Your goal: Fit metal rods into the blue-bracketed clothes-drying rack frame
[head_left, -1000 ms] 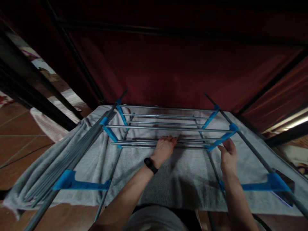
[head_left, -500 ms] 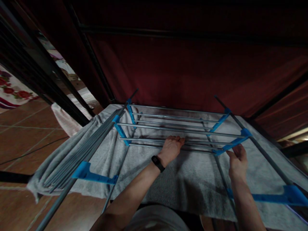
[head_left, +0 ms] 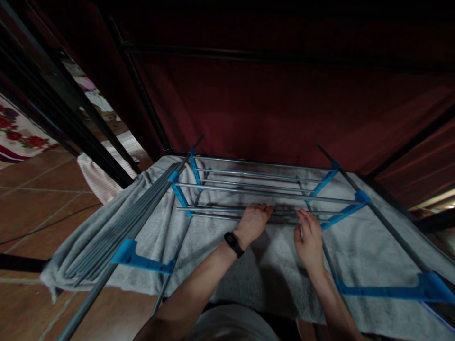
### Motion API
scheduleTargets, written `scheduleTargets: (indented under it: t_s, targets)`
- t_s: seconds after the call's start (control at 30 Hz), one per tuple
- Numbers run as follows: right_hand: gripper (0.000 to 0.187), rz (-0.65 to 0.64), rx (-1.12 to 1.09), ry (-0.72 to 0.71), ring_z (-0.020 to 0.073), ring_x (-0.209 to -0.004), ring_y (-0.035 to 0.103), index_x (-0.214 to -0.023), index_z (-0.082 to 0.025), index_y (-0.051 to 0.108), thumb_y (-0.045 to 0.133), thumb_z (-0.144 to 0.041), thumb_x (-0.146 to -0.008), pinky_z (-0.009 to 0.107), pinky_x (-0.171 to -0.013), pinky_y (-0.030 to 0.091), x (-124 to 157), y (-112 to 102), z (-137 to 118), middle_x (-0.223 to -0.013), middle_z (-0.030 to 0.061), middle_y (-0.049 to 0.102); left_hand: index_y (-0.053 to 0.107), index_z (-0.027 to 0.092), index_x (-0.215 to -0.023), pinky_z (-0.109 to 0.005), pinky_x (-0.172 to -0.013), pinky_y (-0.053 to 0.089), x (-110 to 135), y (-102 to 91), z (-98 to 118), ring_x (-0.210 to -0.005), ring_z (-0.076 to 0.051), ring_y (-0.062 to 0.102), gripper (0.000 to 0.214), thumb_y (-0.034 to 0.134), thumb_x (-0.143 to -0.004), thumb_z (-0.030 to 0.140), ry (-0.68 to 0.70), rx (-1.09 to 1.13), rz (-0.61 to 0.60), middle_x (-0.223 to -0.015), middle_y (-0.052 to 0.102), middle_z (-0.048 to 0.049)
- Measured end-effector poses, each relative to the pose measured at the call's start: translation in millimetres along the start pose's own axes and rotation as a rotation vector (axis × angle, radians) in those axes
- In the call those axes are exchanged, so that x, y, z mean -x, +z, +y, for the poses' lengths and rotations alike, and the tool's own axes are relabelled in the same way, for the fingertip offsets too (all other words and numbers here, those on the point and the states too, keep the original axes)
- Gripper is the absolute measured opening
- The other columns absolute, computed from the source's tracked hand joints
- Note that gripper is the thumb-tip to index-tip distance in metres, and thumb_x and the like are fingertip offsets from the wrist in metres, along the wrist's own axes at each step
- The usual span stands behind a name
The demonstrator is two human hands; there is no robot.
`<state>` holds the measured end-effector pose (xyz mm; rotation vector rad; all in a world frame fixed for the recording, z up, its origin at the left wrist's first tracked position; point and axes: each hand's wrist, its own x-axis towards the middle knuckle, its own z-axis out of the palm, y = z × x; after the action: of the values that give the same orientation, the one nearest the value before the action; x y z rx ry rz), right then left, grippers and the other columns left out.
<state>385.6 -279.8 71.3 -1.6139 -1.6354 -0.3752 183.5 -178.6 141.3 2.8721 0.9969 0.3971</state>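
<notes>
A folding drying rack (head_left: 263,189) with silver rails and blue plastic brackets stands in front of me. A grey towel (head_left: 249,265) is draped over its near rails. My left hand (head_left: 253,220), with a black band on the wrist, curls over the towel's far edge at the rail. My right hand (head_left: 310,237) lies on the towel just to the right, fingers reaching onto the same rail, near a blue bracket (head_left: 344,210).
A dark red fabric wall (head_left: 284,104) with black frame bars rises behind the rack. Terracotta floor tiles (head_left: 35,208) lie to the left, with a pale cloth (head_left: 103,175) beside black poles. The rack's folded left wing (head_left: 117,237) slopes down toward me.
My right hand left the blue bracket and moved left onto the towel beside my left hand. My left hand stayed at the rail.
</notes>
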Motion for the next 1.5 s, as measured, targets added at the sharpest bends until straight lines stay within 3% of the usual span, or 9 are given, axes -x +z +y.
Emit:
scheduleTargets:
  t_s: [0.2,0.3,0.43,0.63,0.73,0.83,0.97,1.17,1.5]
  targets:
    - [0.042,-0.109,0.180,-0.154,0.0276,-0.120,0.062,-0.142,-0.022,0.057,0.044,-0.022,-0.102,0.055,-0.117,0.038,-24.9,5.8,10.0,-0.120,0.0110,0.069,0.065,0.017,-0.129,-0.038,-0.094,0.050,4.4,2.0,-0.8,-0.099,-0.023,0.067,0.035,0.047,-0.099,0.011,0.005,0.010,0.036,-0.107,0.072,-0.0094]
    - [0.037,-0.150,0.184,-0.178,0.0260,-0.109,0.064,-0.135,-0.021,0.063,0.046,-0.025,-0.103,0.051,-0.115,0.041,-30.7,3.7,18.4,-0.111,0.0103,0.071,0.064,0.019,-0.132,-0.041,-0.096,0.048,16.6,5.8,-6.0,-0.104,-0.024,0.065,0.036,0.051,-0.099,0.013,-0.014,0.000,0.157,-0.112,0.071,-0.0095]
    - [0.035,-0.179,0.161,-0.177,0.0259,-0.106,0.065,-0.131,-0.021,0.066,0.046,-0.026,-0.103,0.050,-0.114,0.042,-34.1,1.5,22.1,-0.109,0.0099,0.071,0.062,0.023,-0.133,-0.043,-0.101,0.046,54.5,13.5,-24.1,-0.118,-0.025,0.058,0.034,0.054,-0.100,0.022,-0.140,0.089,0.476,-0.129,0.065,-0.0110]
    - [0.035,-0.179,0.114,-0.155,0.0262,-0.105,0.065,-0.132,-0.028,0.065,0.045,-0.030,-0.104,0.052,-0.112,0.044,-36.3,-0.8,22.6,-0.111,0.0077,0.071,0.065,0.024,-0.098,-0.040,-0.093,0.046,119.0,24.5,-80.7,-0.099,-0.024,0.059,0.012,0.057,-0.098,0.033,-0.672,0.368,1.107,-0.098,0.063,-0.0058]
    - [0.035,-0.175,0.099,-0.149,0.0261,-0.104,0.065,-0.131,-0.028,0.066,0.045,-0.031,-0.104,0.052,-0.110,0.045,-36.5,-1.8,24.5,-0.111,0.0079,0.071,0.060,0.024,-0.098,-0.035,-0.089,0.045,131.8,24.2,-116.0,-0.093,-0.021,0.056,0.014,0.063,-0.094,0.037,-0.928,0.522,1.407,-0.097,0.060,-0.0027]
    - [0.034,-0.173,0.089,-0.148,0.0265,-0.103,0.064,-0.129,-0.027,0.067,0.045,-0.032,-0.103,0.052,-0.110,0.045,-35.7,-2.2,27.1,-0.109,0.0080,0.071,0.061,0.022,-0.100,-0.033,-0.093,0.044,129.1,18.6,-147.6,-0.098,-0.019,0.057,0.019,0.061,-0.094,0.040,-0.978,0.594,1.538,-0.102,0.061,-0.0027]
    - [0.035,-0.169,0.098,-0.164,0.0274,-0.106,0.063,-0.130,-0.027,0.067,0.046,-0.035,-0.103,0.052,-0.110,0.044,-34.1,-1.3,30.9,-0.111,0.0080,0.071,0.063,0.019,-0.090,-0.030,-0.082,0.048,110.1,6.9,-175.8,-0.084,-0.017,0.062,0.037,0.054,-0.094,0.054,-0.940,0.887,1.585,-0.087,0.064,-0.0026]
    - [0.035,-0.157,0.131,-0.176,0.0279,-0.107,0.063,-0.131,-0.026,0.066,0.046,-0.036,-0.104,0.052,-0.110,0.044,-34.9,-0.3,32.5,-0.109,0.0082,0.071,0.064,0.016,-0.082,-0.028,-0.070,0.053,90.9,-7.3,-188.6,-0.066,-0.015,0.067,0.056,0.057,-0.086,0.071,-0.799,1.352,1.472,-0.073,0.068,-0.0037]
    - [0.035,-0.170,0.108,-0.155,0.0276,-0.103,0.064,-0.130,-0.028,0.067,0.046,-0.036,-0.103,0.055,-0.111,0.044,-35.1,-0.6,32.2,-0.107,0.0080,0.071,0.061,0.017,-0.074,-0.026,-0.057,0.051,90.3,-13.5,-197.2,-0.054,-0.015,0.064,0.057,0.050,-0.091,0.070,-0.785,1.319,1.333,-0.059,0.062,-0.0020]
